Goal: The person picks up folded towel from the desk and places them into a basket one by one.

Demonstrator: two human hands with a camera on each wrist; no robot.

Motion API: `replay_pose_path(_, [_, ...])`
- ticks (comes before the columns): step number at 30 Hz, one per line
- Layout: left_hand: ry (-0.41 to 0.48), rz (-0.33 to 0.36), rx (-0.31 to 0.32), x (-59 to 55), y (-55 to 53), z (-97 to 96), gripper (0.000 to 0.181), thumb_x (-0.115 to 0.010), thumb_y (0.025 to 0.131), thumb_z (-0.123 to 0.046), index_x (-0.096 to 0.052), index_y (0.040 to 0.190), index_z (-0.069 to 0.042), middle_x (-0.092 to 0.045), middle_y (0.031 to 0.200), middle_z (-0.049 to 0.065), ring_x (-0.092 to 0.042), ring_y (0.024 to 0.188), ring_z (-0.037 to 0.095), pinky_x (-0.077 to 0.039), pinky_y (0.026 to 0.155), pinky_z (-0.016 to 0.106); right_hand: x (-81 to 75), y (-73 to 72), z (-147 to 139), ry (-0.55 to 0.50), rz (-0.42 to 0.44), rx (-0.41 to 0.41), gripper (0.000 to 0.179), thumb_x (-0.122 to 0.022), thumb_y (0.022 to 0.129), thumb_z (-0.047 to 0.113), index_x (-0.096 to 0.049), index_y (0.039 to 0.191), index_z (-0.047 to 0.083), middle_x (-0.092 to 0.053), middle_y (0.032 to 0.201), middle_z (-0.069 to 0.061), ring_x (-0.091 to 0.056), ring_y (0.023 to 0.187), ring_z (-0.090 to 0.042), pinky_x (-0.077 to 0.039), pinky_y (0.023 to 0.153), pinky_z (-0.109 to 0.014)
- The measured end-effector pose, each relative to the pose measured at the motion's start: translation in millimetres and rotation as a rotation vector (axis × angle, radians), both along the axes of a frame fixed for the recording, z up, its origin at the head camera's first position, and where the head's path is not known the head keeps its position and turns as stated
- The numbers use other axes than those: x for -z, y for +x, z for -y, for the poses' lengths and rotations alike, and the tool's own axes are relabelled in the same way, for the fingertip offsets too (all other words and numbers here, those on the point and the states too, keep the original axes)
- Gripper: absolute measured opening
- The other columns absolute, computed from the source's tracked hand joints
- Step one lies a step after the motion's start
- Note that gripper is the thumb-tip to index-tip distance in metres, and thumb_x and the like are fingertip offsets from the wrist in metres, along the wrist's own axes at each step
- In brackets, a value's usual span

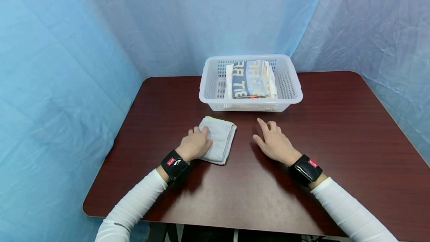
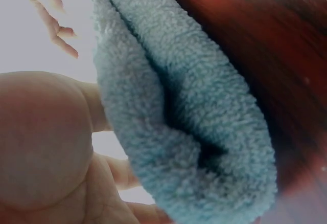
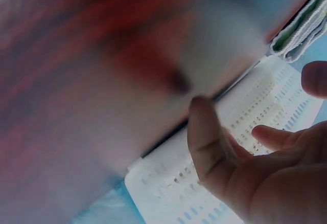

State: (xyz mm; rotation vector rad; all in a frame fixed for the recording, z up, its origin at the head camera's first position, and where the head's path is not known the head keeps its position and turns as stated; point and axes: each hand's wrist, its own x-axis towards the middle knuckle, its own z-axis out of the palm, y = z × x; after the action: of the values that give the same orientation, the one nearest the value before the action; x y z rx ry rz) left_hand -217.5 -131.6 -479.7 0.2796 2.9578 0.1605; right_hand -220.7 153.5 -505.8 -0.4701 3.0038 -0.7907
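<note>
A folded light grey-blue terry towel (image 1: 219, 141) lies on the table, a little left of the middle. My left hand (image 1: 196, 144) rests on its left side, fingers spread over the top. In the left wrist view the thick folded edge of the towel (image 2: 184, 106) faces the camera, and the fingertips are hidden behind it. My right hand (image 1: 276, 143) hovers just above the table, right of the towel, holding nothing. Its fingers are loosely extended toward a white plastic basket (image 1: 250, 106), also visible in the right wrist view.
Inside the basket lies a folded towel (image 1: 251, 79) with lettering, blue and white. The dark red-brown table (image 1: 342, 122) has rounded corners. Blue cloth (image 1: 188, 21) hangs behind and along the sides of it.
</note>
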Motion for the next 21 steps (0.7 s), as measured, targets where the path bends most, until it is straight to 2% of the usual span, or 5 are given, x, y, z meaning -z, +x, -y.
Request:
replay_pose_path(4, [0.000,0.005,0.013,-0.8,0.9,-1.3,0.049,-0.051,0.102,-0.035,-0.045,0.140,-0.006,-0.051,0.117,0.025,-0.052,0.105,0.038,-0.053,0.074,0.052,0.4,-0.3,-1.5,-0.056,0.073,-0.015,0.065,-0.050,0.103,0.034,-0.025,0.155,0.003,-0.042,0.123,-0.029,-0.053,0.105,-0.043,-0.047,0.085,-0.054])
replay_pose_path(7, [0.005,-0.004,0.025,-1.8,1.6,-2.6,0.047,-0.052,0.101,-0.035,-0.047,0.137,-0.005,-0.052,0.113,0.024,-0.053,0.102,0.037,-0.053,0.071,0.052,-0.7,-1.3,-2.8,-0.079,0.114,-0.025,0.066,-0.049,0.103,0.034,-0.024,0.155,0.002,-0.043,0.125,-0.031,-0.059,0.100,-0.040,-0.047,0.086,-0.053])
replay_pose_path(13, [0.019,-0.007,0.042,-4.4,3.1,-6.1,0.044,-0.053,0.101,-0.035,-0.050,0.135,-0.006,-0.054,0.111,0.022,-0.054,0.098,0.034,-0.053,0.070,0.050,-4.1,-0.8,-2.4,-0.084,0.206,-0.032,0.068,-0.046,0.104,0.039,-0.022,0.156,0.003,-0.037,0.141,-0.033,-0.059,0.111,-0.044,-0.044,0.097,-0.057])
replay_pose_path(21, [0.084,0.005,0.099,-7.3,5.6,-5.7,0.037,-0.053,0.100,-0.024,-0.051,0.132,-0.004,-0.053,0.106,0.022,-0.053,0.088,0.034,-0.051,0.069,0.049,-7.4,2.4,2.3,-0.088,0.244,-0.054,0.071,-0.045,0.104,0.043,-0.021,0.156,0.001,-0.033,0.146,-0.033,-0.051,0.124,-0.045,-0.039,0.103,-0.058])
